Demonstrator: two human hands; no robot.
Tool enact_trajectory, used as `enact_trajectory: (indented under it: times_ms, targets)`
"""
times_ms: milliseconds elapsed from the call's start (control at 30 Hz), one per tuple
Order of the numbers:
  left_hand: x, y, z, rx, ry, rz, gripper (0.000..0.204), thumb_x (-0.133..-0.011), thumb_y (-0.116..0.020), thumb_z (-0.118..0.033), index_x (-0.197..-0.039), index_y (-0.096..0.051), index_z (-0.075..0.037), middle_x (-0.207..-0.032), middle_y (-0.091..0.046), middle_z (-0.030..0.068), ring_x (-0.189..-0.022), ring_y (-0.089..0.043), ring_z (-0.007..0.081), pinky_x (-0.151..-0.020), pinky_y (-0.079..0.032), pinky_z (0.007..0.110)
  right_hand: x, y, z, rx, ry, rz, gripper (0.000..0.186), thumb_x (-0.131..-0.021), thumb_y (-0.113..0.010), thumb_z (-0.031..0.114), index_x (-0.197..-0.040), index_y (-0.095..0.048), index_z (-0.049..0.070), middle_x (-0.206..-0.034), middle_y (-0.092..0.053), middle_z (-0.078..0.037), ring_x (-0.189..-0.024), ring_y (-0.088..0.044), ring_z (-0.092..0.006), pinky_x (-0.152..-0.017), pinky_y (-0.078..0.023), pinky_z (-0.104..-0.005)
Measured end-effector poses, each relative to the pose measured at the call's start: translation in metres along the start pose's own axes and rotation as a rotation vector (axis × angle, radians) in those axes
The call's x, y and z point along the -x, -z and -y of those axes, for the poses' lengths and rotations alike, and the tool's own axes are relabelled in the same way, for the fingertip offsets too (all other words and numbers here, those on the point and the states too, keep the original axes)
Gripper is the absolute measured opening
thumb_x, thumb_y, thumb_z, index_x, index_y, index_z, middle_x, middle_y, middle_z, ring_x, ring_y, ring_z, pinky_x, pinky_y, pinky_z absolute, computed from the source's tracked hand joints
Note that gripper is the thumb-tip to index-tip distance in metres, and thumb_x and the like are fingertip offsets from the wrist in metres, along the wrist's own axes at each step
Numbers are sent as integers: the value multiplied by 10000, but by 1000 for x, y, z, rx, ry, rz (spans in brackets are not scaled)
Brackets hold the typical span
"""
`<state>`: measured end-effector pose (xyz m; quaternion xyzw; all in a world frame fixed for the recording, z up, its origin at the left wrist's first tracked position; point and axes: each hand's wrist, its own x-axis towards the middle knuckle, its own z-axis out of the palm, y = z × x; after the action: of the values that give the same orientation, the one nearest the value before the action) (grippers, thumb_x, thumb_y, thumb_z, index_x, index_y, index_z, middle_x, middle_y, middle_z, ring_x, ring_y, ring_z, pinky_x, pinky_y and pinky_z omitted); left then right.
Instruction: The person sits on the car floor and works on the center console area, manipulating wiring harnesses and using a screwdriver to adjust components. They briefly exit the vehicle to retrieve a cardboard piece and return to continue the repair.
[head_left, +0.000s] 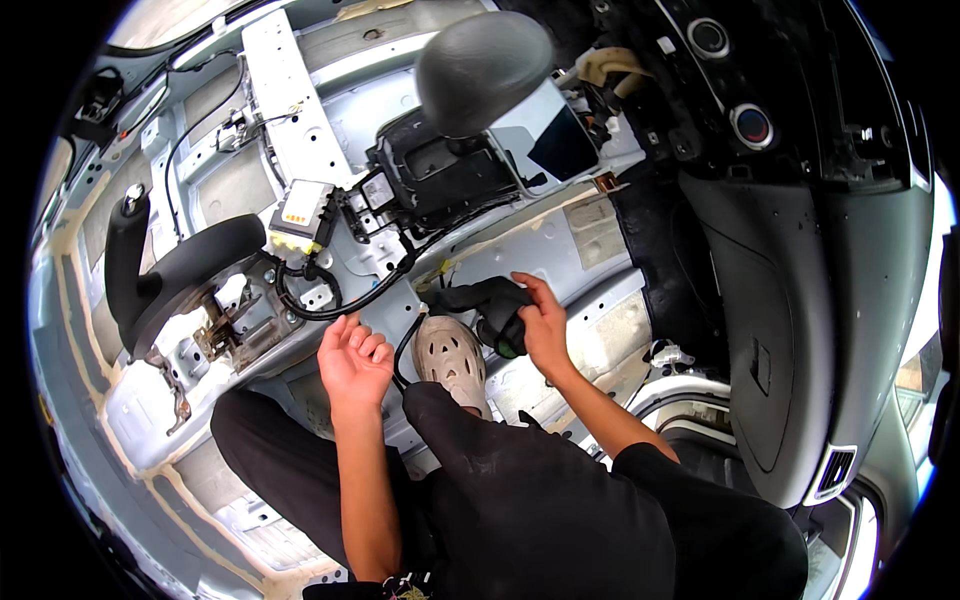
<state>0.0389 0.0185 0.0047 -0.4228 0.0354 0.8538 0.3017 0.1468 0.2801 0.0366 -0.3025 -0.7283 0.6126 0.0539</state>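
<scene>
My left hand [355, 362] is raised with its palm showing and the fingers loosely bent. Nothing shows in the palm. Its fingertips come close to a black wiring harness [375, 290], and I cannot tell whether they touch it. My right hand [545, 325] grips a black pistol-shaped power drill [490, 300] with a small green patch low on it. The drill's front points left, toward yellow-tipped wiring on the floor hump. Just below it is my light clog [450, 357], with holes in its top.
To the left stand a handbrake lever [128, 240] and a black armrest-like piece [200, 265]. A silver control module [303, 213] sits beyond my left hand. A grey headrest-shaped piece [485, 70] rises above a black tray [440, 165]. Dashboard and glovebox panel [770, 340] bound the right side.
</scene>
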Motion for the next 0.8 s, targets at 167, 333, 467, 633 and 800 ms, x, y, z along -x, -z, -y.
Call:
enact_trajectory:
  times_ms: [167,333,467,633,800]
  targets:
    - [17,7,-9,-81,1,-7,225,-973,-541,-228,-1110,-642,-82,-604,-407,-43,-546,-372,110,-523,-305,279,-25,34,1,-307,153,-559,480,-853,-418,-31,-1312,-551,10,-1210,-605,-115,-1089,-558,-162,-974,-419,-259]
    - [28,14,-10,-131,-8,-9,224,-976,-537,-230,-1120,-647,-99,-609,-398,-47,-562,-369,111,-540,-303,280,-94,6,-12,-173,288,-674,477,-954,-493,-26,-1414,-422,77,-1158,-639,-124,-1009,-577,-153,-926,-426,-256]
    - [34,18,-7,-159,-15,-49,246,-990,-511,-242,-1114,-670,-100,-610,-411,-44,-557,-365,107,-553,-299,279,-128,-59,-16,187,243,-863,560,-920,-569,73,-1448,-386,44,-1286,-596,-273,-1150,-609,-424,-949,-484,-409]
    - [27,31,-3,-164,-36,-101,211,-976,-538,-245,-1079,-665,-112,-611,-428,-40,-539,-360,111,-526,-301,281,-66,-96,-19,368,204,-470,545,-870,-670,142,-1390,-510,117,-1164,-626,-201,-1069,-610,-390,-913,-501,-451]
    - [18,14,8,-261,81,-77,227,-983,-531,-276,-1099,-656,-125,-653,-458,-43,-608,-425,125,-579,-348,296,-45,-115,-30,392,282,-267,514,-857,-693,114,-1348,-540,108,-1133,-658,-161,-1025,-641,-383,-873,-531,-418]
